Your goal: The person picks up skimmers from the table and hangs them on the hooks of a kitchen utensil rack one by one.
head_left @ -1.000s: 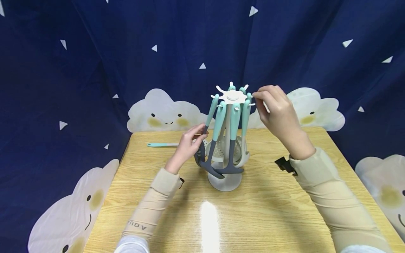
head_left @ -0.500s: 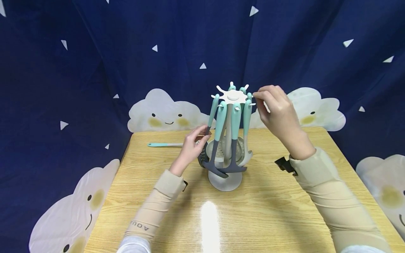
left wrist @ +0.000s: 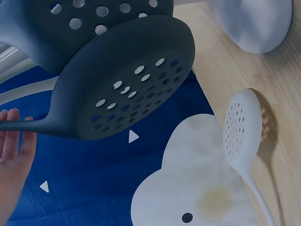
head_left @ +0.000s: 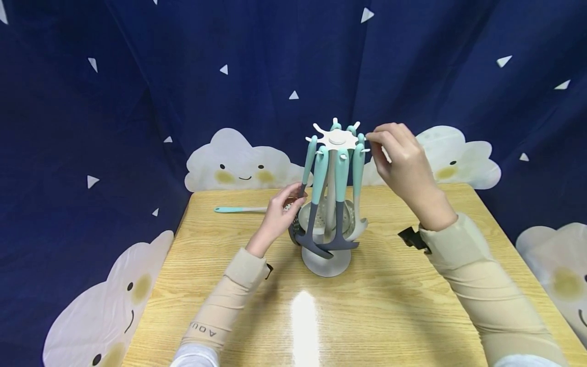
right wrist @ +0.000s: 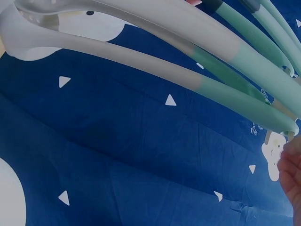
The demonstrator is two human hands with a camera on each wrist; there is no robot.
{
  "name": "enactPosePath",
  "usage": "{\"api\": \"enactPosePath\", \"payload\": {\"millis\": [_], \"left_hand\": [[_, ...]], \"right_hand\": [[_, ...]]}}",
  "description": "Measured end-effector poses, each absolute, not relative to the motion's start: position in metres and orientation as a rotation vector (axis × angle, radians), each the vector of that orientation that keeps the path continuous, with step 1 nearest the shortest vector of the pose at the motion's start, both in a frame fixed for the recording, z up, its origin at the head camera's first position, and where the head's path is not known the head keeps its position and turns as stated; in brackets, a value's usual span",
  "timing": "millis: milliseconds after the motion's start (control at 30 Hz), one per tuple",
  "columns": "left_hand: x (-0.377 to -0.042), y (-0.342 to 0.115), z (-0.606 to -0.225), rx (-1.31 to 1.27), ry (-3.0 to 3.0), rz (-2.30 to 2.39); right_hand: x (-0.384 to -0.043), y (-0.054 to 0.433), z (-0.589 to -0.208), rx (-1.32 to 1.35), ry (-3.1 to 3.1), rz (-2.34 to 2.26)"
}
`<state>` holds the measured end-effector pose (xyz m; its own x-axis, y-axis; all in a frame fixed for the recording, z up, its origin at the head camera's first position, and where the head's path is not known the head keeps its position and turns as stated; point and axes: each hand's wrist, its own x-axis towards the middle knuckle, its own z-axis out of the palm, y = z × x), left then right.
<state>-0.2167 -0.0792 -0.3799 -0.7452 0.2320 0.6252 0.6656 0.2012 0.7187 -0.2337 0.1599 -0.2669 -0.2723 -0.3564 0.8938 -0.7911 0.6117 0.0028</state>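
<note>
A white utensil rack [head_left: 337, 138], with radiating hooks, a central post and a round base [head_left: 325, 264], carries several mint-handled utensils. My left hand [head_left: 277, 214] holds the dark shaft of a dark skimmer [left wrist: 127, 84] hanging on the rack's left side; in the left wrist view, fingers [left wrist: 11, 141] show behind that shaft. Over at the right, the thumb and fingertips of my right hand [head_left: 400, 160] pinch the tip of a rack hook, beside a hanging mint handle [right wrist: 249, 108]. Two dark utensils hang at the front, their lower ends curving right. Pale ladle-like utensils hang behind and to the right.
Behind the left hand, a pale skimmer [left wrist: 242, 127] lies on the wooden table [head_left: 390, 306], its mint handle [head_left: 229, 209] pointing left. A blue curtain [head_left: 257, 46] with white triangles and cloud faces surrounds the table's back and sides.
My left hand has shifted slightly right with the dark skimmer, mostly in the first half second. Lower ends of the hanging utensils have swung a little right. My right hand stays at the hook.
</note>
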Motion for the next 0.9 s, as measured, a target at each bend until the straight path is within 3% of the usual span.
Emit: {"api": "enactPosePath", "payload": {"millis": [533, 700, 900], "left_hand": [[-0.211, -0.098, -0.411, -0.673, -2.113, -1.570], [-0.208, -0.104, -0.432, -0.539, -2.198, -1.605], [-0.217, -0.109, -0.478, -0.504, -2.355, -1.511]], "right_hand": [[-0.229, 0.167, -0.286, 0.911, -1.918, 0.623], [-0.230, 0.174, -0.317, 0.859, -1.956, 0.699], [-0.232, 0.182, -0.380, 0.656, -2.010, 0.883]]}}
